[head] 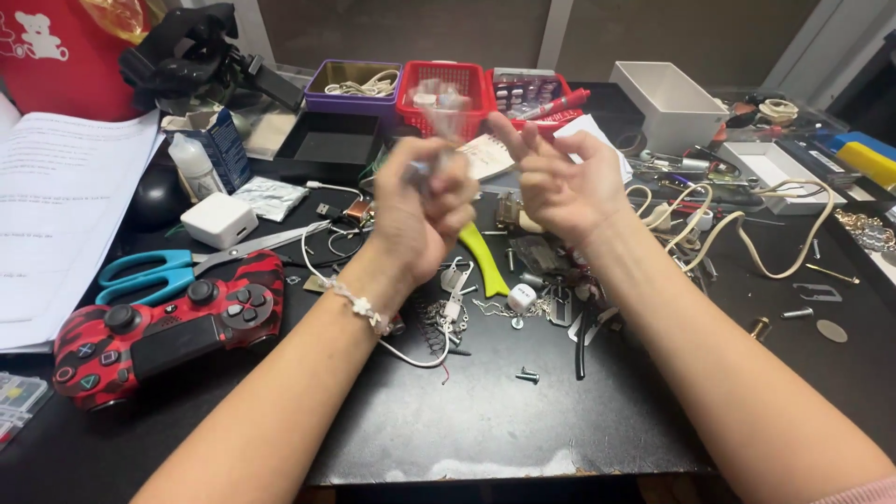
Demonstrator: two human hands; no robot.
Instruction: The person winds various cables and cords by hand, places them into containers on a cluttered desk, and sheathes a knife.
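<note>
From the head view, my left hand is closed around a small clear plastic piece, blurred, held above the middle of the table with its long axis pointing up toward the far edge. My right hand hovers just beside it, fingers loosely open, holding nothing. I judge a steadier grip near the base works best.

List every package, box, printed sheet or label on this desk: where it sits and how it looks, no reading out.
Blue and white carton: far left, upright beside a small white bottle.
Silvery foil sachet: flat, right of a white adapter.
Printed white sheets: left edge.
Open white box: far right.
Red bag: far left corner, white bear picture.
</note>
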